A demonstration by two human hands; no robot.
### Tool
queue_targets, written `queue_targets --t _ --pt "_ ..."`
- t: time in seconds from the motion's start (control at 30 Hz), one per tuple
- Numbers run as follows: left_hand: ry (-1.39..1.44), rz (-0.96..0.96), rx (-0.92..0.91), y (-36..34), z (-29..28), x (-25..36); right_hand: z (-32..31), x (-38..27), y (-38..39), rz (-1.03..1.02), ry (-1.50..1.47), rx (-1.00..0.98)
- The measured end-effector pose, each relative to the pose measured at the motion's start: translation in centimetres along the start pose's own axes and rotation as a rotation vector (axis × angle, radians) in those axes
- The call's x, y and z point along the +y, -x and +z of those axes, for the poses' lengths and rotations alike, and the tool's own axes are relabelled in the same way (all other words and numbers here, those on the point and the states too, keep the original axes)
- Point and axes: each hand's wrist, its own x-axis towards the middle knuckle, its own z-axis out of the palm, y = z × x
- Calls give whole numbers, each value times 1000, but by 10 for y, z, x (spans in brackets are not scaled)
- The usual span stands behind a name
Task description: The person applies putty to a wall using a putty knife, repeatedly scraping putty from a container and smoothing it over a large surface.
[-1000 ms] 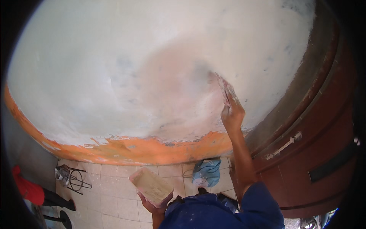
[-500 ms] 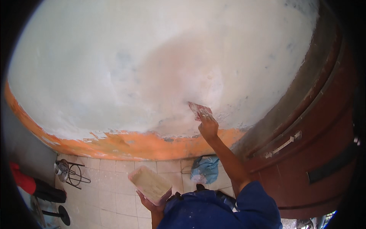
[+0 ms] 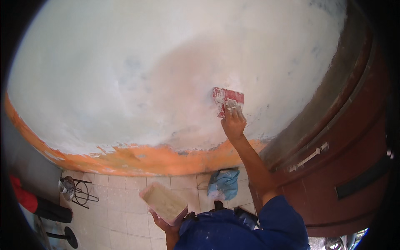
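A person presses a red spreader to a whitened wall while holding a board of white paste low by the body.

The right hand [image 3: 233, 124] reaches up toward one o'clock, fingers closed on the red spreader [image 3: 227, 100], whose white-smeared blade lies flat against the wall [image 3: 125, 75]. The left hand [image 3: 166, 221] sits at six o'clock, gripping from beneath a flat board [image 3: 163, 202] loaded with pale paste — well apart from the right hand. An orange band [image 3: 137, 158] runs along the wall's foot. On the tiled floor [image 3: 121, 208] lie a blue cloth [image 3: 224, 184] just below the band and a small metal stand [image 3: 77, 191] at eight o'clock. A dark red door [image 3: 354, 158] fills the three o'clock side.
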Motion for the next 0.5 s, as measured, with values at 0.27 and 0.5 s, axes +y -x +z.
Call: queue_targets --t 0.27,0.5 --pt "26 -104 -117 3 12 5 -37 0 0 311 -245 -177" --pt "18 -68 -12 -2 -12 0 -63 8 -65 406 -299 125"
